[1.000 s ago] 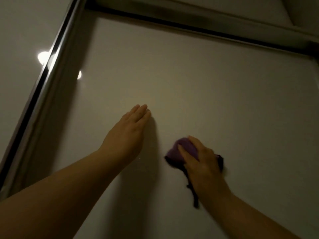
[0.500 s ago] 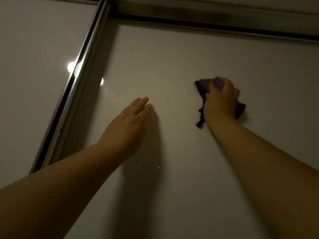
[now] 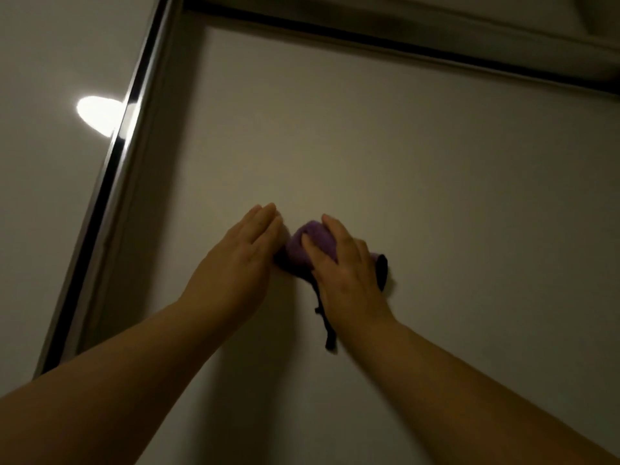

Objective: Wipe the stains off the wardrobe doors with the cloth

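Note:
The glossy pale wardrobe door (image 3: 419,162) fills most of the view, seen from below in dim light. My right hand (image 3: 349,273) presses a bunched purple cloth (image 3: 308,245) with a dark edge against the door's middle; a dark strip of the cloth hangs below the wrist. My left hand (image 3: 241,260) lies flat on the door with fingers together and straight, its edge touching the cloth's left side. No stains show in this light.
A shiny metal frame strip (image 3: 110,182) runs diagonally at the left, dividing this door from a neighbouring panel (image 3: 43,196) that reflects a bright lamp. A dark top rail (image 3: 402,45) crosses above.
My right hand has brought the cloth down and to the left from high on the door, until it rests against my left hand. The left hand has stayed in place.

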{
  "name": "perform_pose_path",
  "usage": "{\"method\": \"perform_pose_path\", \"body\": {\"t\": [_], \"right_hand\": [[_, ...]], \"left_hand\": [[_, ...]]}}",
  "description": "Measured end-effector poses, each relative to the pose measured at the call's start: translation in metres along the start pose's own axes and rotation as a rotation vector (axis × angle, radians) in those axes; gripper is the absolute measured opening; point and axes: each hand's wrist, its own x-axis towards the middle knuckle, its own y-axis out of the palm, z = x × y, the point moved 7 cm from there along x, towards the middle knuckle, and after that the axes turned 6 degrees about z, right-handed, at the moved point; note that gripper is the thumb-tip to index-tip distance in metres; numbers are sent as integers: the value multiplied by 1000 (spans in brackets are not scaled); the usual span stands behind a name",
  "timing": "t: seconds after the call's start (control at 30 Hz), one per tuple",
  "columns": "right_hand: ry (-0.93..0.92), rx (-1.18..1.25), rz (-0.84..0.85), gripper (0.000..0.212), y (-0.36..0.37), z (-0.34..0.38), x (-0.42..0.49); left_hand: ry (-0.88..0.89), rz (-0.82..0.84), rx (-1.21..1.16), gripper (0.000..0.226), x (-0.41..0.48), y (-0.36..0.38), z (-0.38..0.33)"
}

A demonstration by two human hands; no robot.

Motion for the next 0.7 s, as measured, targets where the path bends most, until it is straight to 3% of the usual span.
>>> {"method": "perform_pose_path", "body": {"t": [0.07,0.2,0.27,0.3,0.43,0.7], "right_hand": [[-39,-21,-29,74,2,5,-20],[-49,-93,118,46,4,4,-38],[-61,-104,155,56,-5,10,-35],[-30,-118,163,50,-12,12,-34],[63,-135,-9,48,-62,15,-28],[167,-302,-54,47,-180,27,-45]], "left_hand": [[59,-27,-26,66,-7,-1,-5],[51,76,-71,63,-23,3,-10],[66,89,-109,62,-27,1,-13],[69,97,-124,62,-28,-1,-14],[77,81,-152,63,-29,-14,-15],[141,17,-346,59,-34,-33,-59]]}}
